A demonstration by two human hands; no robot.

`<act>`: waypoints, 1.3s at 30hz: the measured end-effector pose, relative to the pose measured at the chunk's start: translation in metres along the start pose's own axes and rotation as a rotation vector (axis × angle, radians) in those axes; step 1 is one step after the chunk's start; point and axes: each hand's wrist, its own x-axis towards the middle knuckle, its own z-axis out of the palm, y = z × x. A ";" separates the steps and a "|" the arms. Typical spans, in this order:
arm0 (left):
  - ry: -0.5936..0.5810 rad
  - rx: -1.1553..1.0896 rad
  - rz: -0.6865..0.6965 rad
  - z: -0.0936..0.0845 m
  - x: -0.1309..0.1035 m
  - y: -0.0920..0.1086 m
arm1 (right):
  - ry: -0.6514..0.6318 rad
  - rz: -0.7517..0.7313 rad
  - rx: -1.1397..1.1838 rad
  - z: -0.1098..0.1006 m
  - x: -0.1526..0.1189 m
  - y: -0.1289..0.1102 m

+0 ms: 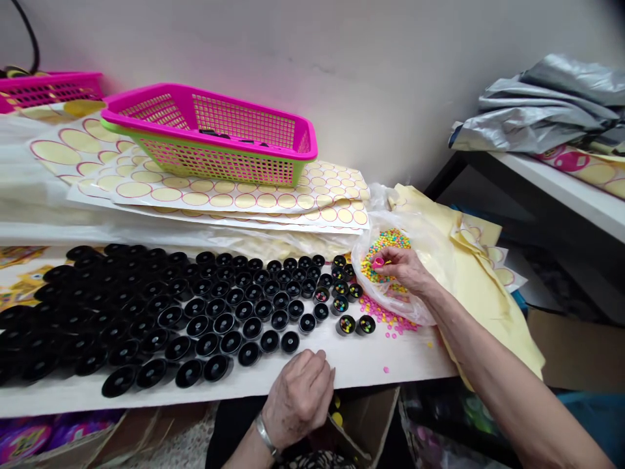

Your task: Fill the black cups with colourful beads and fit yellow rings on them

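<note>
My right hand (403,268) holds a small pink cup (377,262) between thumb and fingertips, over an open clear plastic bag (424,228) of colourful beads (390,242). Curled at the table's front edge, my left hand (300,394) has its fingers pressed together; whatever they may hold is hidden. Rows of black cups (223,323) stand upright to its left and beyond it. Several cups nearest the bag, such as one black cup (346,324), have coloured beads inside. Loose pink beads (385,316) lie on the table beside the bag.
A pink and green basket (244,163) rests on sheets of round stickers (195,195) at the back. Yellow paper (483,306) lies right of the bag. Silver bags (537,104) sit on a white shelf (571,189) at right. An open cardboard box (374,423) is below the table edge.
</note>
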 end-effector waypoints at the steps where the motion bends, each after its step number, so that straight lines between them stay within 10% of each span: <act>1: -0.006 0.002 -0.004 0.000 0.000 0.000 | -0.017 -0.008 0.009 0.004 -0.002 -0.006; 15: -0.012 0.027 0.002 0.000 -0.002 0.001 | -0.338 -0.492 -1.166 0.075 -0.003 -0.053; 21: -0.022 0.032 -0.002 0.001 -0.004 0.000 | -0.353 -0.514 -1.264 0.083 -0.002 -0.057; 30: 0.003 0.008 -0.012 0.001 -0.003 0.000 | -0.092 -0.283 -0.627 0.019 -0.003 -0.021; 34: 0.030 -0.019 -0.006 0.001 -0.002 0.000 | 0.074 -0.012 -0.962 -0.020 -0.001 0.000; 39: 0.050 -0.022 -0.012 0.001 -0.001 0.000 | -0.033 0.030 -0.966 -0.012 0.011 0.009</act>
